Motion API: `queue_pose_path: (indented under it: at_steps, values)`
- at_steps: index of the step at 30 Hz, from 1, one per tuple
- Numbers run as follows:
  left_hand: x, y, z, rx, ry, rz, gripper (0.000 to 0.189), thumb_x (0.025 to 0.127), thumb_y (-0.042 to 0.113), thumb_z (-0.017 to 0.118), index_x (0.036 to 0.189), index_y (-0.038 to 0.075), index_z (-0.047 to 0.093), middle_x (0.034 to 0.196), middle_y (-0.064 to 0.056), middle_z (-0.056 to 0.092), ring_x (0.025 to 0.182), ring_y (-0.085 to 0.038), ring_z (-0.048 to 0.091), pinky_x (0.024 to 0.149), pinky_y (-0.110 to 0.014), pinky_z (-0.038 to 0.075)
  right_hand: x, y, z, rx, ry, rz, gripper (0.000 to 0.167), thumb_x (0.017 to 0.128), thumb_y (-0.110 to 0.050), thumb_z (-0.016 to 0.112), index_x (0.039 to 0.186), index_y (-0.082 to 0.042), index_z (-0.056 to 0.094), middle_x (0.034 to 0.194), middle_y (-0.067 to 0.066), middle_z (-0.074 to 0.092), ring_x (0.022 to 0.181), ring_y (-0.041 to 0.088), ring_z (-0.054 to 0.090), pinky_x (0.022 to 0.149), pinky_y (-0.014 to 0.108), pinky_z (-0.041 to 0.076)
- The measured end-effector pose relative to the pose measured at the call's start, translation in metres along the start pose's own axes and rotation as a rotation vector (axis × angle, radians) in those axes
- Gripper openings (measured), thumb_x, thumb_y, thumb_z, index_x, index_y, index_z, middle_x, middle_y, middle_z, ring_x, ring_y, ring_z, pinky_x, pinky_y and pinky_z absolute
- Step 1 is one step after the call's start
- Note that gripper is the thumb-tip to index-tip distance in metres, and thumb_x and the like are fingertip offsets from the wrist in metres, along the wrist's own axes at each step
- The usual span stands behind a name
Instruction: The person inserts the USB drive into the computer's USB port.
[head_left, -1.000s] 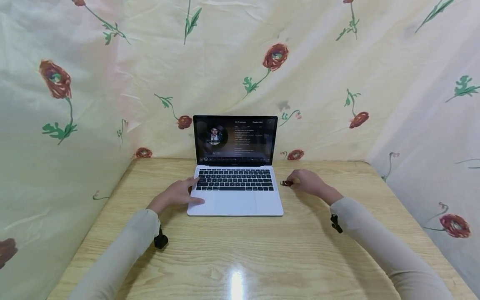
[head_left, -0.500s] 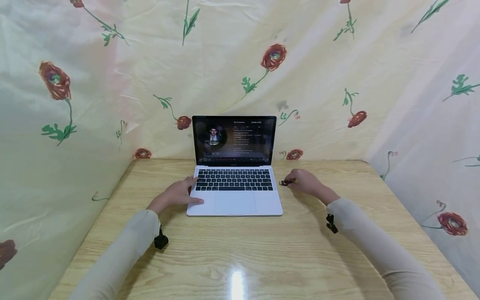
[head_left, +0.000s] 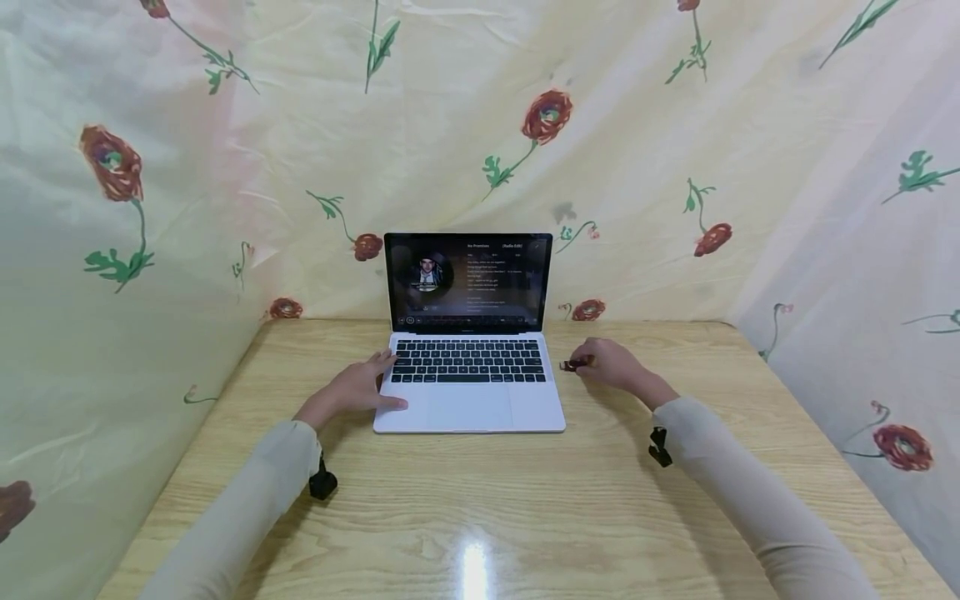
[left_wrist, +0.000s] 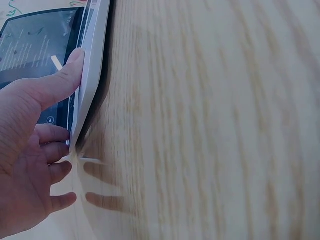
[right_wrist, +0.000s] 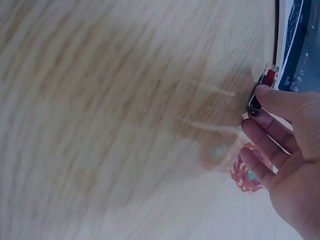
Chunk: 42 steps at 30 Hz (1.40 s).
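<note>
An open silver laptop (head_left: 469,408) stands at the back middle of the table, its screen lit with a music page. My left hand (head_left: 358,385) rests on its left side, thumb on the palm rest and fingers spread along the edge by the keyboard. To the laptop's right, my right hand (head_left: 611,364) pinches a small black and red USB flash drive (right_wrist: 268,77) between thumb and index finger. Its metal plug points left at the laptop's right side, a narrow gap short of it in the head view. The other fingers of that hand stretch out loosely.
The light wooden table (head_left: 480,492) meets a floral cloth (head_left: 645,108) behind and at both sides. Black wrist cameras sit under both sleeves.
My right wrist has drifted slightly left, with the flash drive still pinched beside the laptop. The left hand stays in place on the laptop.
</note>
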<state>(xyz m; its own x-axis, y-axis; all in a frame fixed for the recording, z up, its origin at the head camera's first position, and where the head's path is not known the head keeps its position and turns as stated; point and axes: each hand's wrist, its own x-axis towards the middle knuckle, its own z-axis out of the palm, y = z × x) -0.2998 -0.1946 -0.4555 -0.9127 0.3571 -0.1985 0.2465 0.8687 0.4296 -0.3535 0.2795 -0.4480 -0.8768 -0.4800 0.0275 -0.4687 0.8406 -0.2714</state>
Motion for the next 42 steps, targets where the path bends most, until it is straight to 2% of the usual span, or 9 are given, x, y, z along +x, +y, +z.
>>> queue_pose_path:
  at_steps: [16,24,30,42]
  values:
    - [0.001,0.001,-0.002,0.010,-0.017,0.002,0.107,0.085,0.063,0.073,0.160,0.003,0.027,0.168,-0.025,0.018,0.154,-0.048,0.021,0.123,-0.061,0.026,0.005,-0.001,-0.005,0.078,0.000,0.053,0.023,0.088,-0.008,0.073,0.110,0.001,0.076,0.100,0.015,0.072,0.089,0.026,0.064,0.081,0.046,0.054]
    - [0.001,0.002,-0.003,-0.004,-0.033,-0.005,0.107,0.085,0.062,0.074,0.160,0.003,0.026,0.169,-0.023,0.016,0.155,-0.046,0.019,0.125,-0.059,0.025,0.009,-0.004,-0.005,0.102,-0.004,0.068,0.022,0.090,-0.007,0.072,0.110,0.000,0.076,0.109,0.019,0.075,0.098,0.030,0.068,0.090,0.052,0.056]
    - [0.002,0.002,-0.003,-0.003,-0.035,-0.008,0.107,0.085,0.062,0.074,0.160,0.003,0.026,0.168,-0.025,0.016,0.154,-0.046,0.021,0.124,-0.059,0.025,0.013,-0.006,-0.003,0.112,-0.008,0.078,0.023,0.091,-0.009,0.072,0.111,0.000,0.076,0.113,0.018,0.075,0.100,0.029,0.068,0.091,0.051,0.056]
    - [0.003,0.002,-0.004,0.004,-0.043,-0.022,0.108,0.085,0.062,0.074,0.161,0.004,0.026,0.168,-0.024,0.016,0.154,-0.045,0.022,0.125,-0.057,0.026,0.021,-0.008,0.002,0.119,-0.014,0.072,0.020,0.091,-0.008,0.072,0.110,-0.001,0.077,0.110,0.017,0.076,0.091,0.023,0.068,0.085,0.045,0.059]
